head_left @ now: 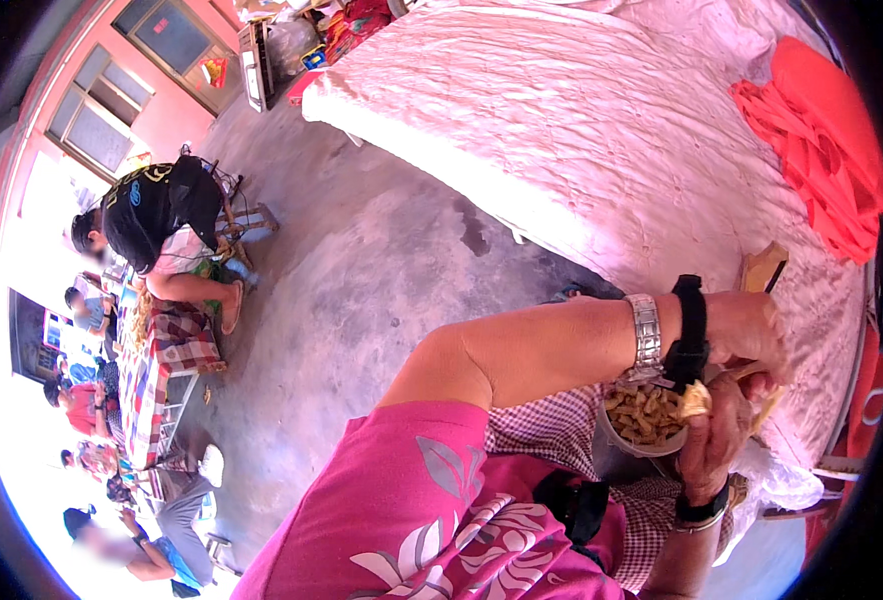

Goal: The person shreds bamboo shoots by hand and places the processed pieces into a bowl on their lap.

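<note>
My left hand (749,330) reaches over the edge of a pink-covered surface, with a metal watch (646,335) and a black strap (688,330) on its wrist. Its fingers are bent close to a thin tan strip (767,408), beside my other hand; what they grip is partly hidden. My right hand (716,445) is closed, with a pale yellow, crumpled-looking piece (696,400) at its thumb. Just left of it, a white round tub (603,432) holds many small yellow-brown pieces (646,415), over a checked cloth (541,430) on my lap.
A broad surface under a wrinkled pink sheet (521,130) stretches ahead, bearing red cloth (811,150) and a brown box-like object (764,268). Clear plastic (776,485) lies beside my right hand. Across the concrete floor (361,270), several people sit or bend around a checked-cloth table (186,335).
</note>
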`<state>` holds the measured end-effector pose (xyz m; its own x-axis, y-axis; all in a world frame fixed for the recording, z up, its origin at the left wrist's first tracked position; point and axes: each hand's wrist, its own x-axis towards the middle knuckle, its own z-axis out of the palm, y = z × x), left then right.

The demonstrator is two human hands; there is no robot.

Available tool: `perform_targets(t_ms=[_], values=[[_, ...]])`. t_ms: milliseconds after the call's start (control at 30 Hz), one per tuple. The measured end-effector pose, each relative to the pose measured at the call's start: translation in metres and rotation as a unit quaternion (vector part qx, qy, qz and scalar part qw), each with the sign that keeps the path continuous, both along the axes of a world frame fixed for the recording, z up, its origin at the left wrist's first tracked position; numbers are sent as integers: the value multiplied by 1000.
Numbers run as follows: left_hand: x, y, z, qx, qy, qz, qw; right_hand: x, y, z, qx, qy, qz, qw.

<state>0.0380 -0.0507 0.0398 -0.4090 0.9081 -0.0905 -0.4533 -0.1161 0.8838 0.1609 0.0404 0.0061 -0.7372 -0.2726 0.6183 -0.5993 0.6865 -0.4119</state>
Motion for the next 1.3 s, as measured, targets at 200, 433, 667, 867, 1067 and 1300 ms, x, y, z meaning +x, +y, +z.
perform_targets(t_ms=[200,433,667,867,1067,1300], values=[[1,20,19,7,233,118,965,-3,84,0,-381,37,-169,908],[24,76,53,196,115,51,972,-10,111,91,-374,104,-200,899],[50,141,73,307,17,-239,921,41,170,128,-460,32,-109,881],[61,106,92,151,105,-120,976,59,146,159,-442,61,-113,888],[75,93,95,80,450,186,870,46,108,142,-457,29,-115,882],[51,85,60,105,758,279,581,8,119,70,-398,-5,-117,910]])
